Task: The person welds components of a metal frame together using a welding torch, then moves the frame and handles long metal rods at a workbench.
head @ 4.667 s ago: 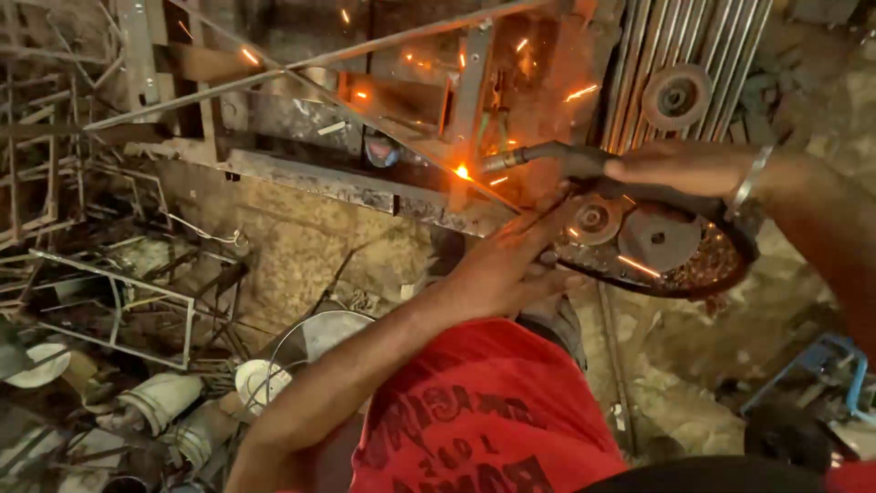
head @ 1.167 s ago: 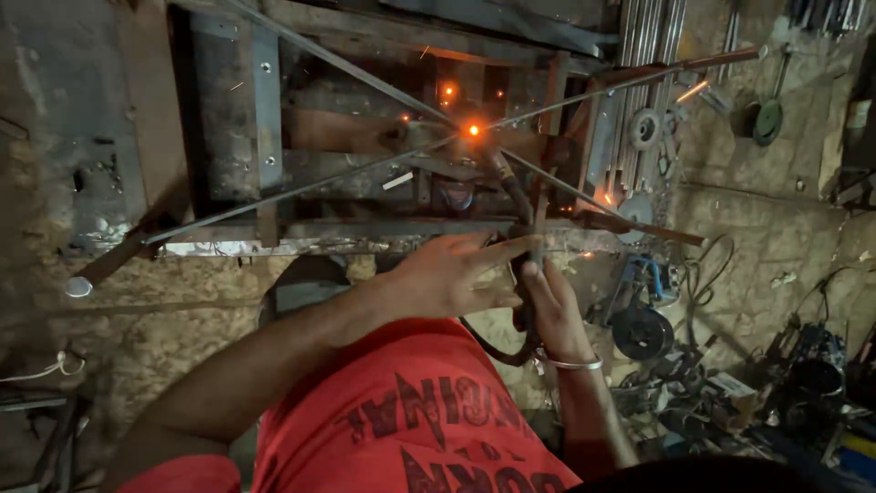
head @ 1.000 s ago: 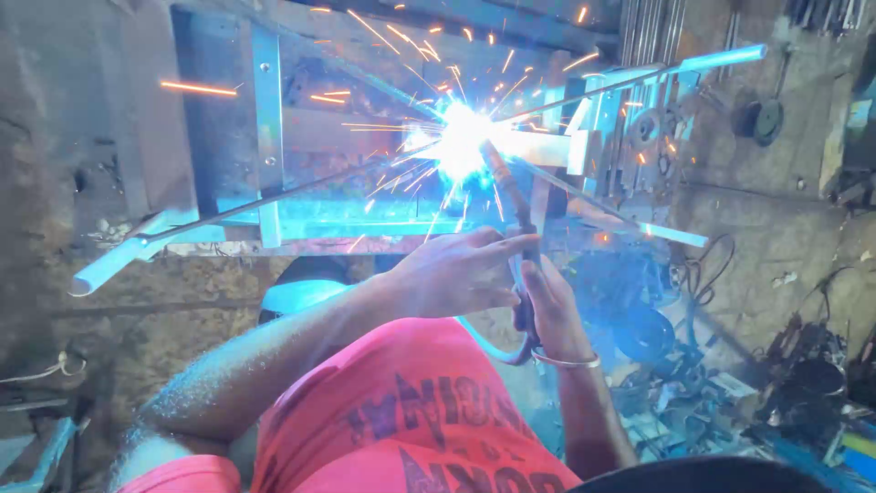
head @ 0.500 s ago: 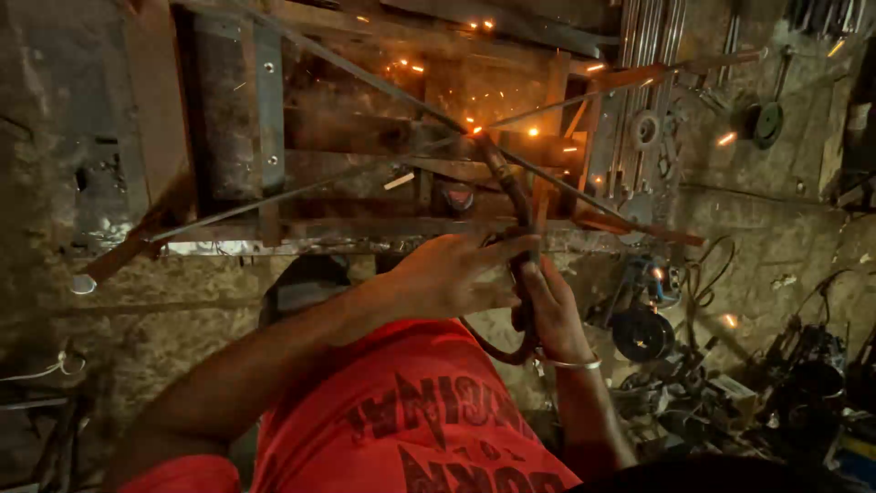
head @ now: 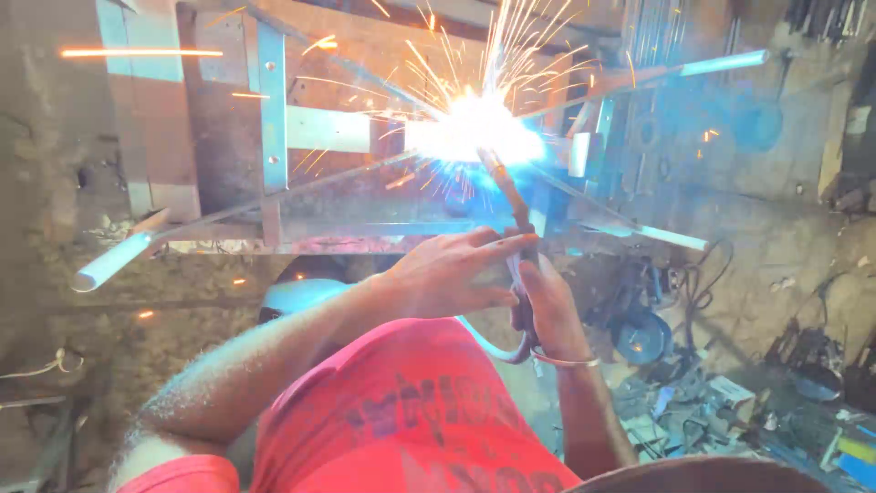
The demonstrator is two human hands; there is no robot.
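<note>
Fingers of the right hand (head: 547, 306) wrap around the welding holder (head: 520, 274), while the left hand (head: 452, 274) spreads loosely open, fingertips resting against the holder's shaft. Its tip meets the metal frame (head: 274, 137) at a white-blue arc (head: 470, 132) throwing sparks. A thin rod (head: 274, 194) crosses the frame diagonally. Red shorts (head: 392, 420) fill the foreground.

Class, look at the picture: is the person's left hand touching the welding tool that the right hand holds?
Touching. The head view shows the left hand with fingertips laid against the welding tool.
</note>
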